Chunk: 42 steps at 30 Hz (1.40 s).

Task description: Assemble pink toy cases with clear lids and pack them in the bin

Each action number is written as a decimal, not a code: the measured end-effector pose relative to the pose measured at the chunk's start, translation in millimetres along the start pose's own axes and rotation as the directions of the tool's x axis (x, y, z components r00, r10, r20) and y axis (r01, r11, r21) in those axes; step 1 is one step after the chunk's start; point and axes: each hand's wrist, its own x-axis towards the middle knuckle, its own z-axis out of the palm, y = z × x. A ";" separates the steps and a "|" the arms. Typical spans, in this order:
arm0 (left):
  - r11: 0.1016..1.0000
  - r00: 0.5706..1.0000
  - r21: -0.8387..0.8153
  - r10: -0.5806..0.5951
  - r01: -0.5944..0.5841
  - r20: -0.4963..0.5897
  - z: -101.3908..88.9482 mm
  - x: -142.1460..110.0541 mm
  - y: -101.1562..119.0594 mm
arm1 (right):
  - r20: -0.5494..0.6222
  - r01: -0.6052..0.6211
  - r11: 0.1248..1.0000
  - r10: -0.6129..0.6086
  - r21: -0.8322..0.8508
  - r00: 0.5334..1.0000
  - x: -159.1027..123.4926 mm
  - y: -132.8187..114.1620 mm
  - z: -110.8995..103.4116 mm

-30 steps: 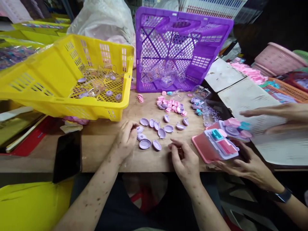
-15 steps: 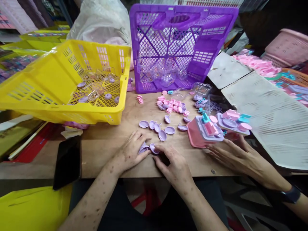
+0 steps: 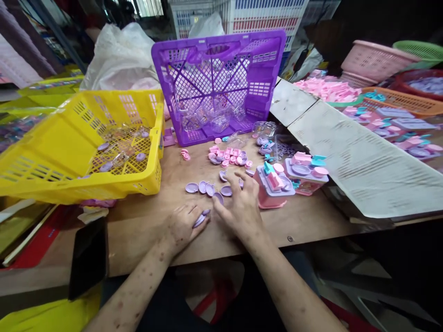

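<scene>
Lilac toy dishes [image 3: 200, 220] are held in a narrow grip between the thumb and fingers of the left hand [image 3: 183, 228], which is rested on the wooden bench [image 3: 133, 237] near its front edge. How many are held cannot be told, as some may be covered by the palm. By the right hand [image 3: 242, 210], a wide grip is spread over the loose dishes [image 3: 192, 187]; whether any is touched cannot be made out. The work is judged to be partly done: a few dishes are gathered at the left hand, while several are left scattered towards the middle of the bench. Behind them, mixed pink pieces [image 3: 233, 154] are heaped towards the far edge, where a purple crate [image 3: 157, 92] is stood on its side.
</scene>
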 end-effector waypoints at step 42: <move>0.619 0.689 0.314 -0.695 0.719 -0.208 -208.8 68.9 -108.8 | 0.467 0.090 0.991 -0.035 -0.094 0.883 33.6 -65.0 61.3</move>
